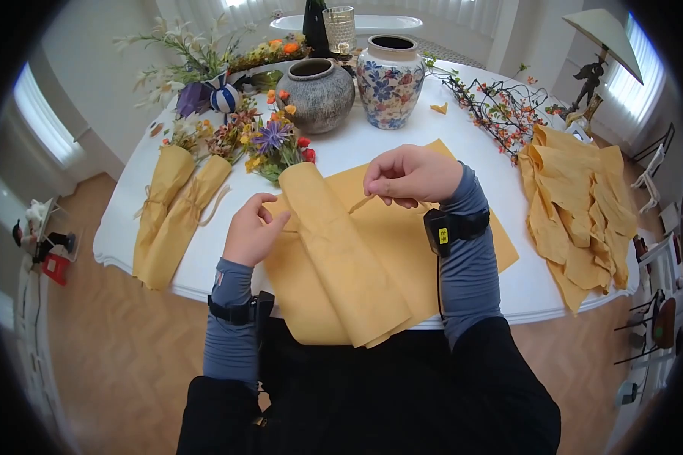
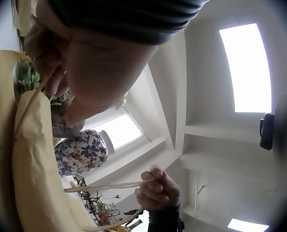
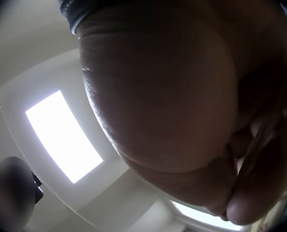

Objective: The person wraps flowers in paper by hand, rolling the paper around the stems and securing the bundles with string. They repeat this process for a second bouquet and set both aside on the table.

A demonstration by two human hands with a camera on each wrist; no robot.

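A bouquet rolled in tan wrapping paper (image 1: 338, 250) lies slanted across the table's front, with flowers (image 1: 272, 138) showing at its upper end. A thin tan ribbon (image 1: 362, 203) runs at the roll's middle. My right hand (image 1: 416, 174), just right of the roll, pinches one stretch of this ribbon; in the left wrist view the ribbon (image 2: 109, 185) is pulled taut up to those fingers. At the roll's left side, my left hand (image 1: 254, 231) pinches another stretch of ribbon (image 2: 34, 102). Beneath the roll lies a flat sheet of tan paper (image 1: 463, 250).
Two wrapped bouquets (image 1: 176, 216) tied with ribbon lie at left. Behind stand a grey vase (image 1: 316, 98) and a floral vase (image 1: 391, 87). Crumpled tan paper (image 1: 580, 216) hangs over the right edge, near berry branches (image 1: 501, 110). Loose flowers (image 1: 193, 57) fill the back left.
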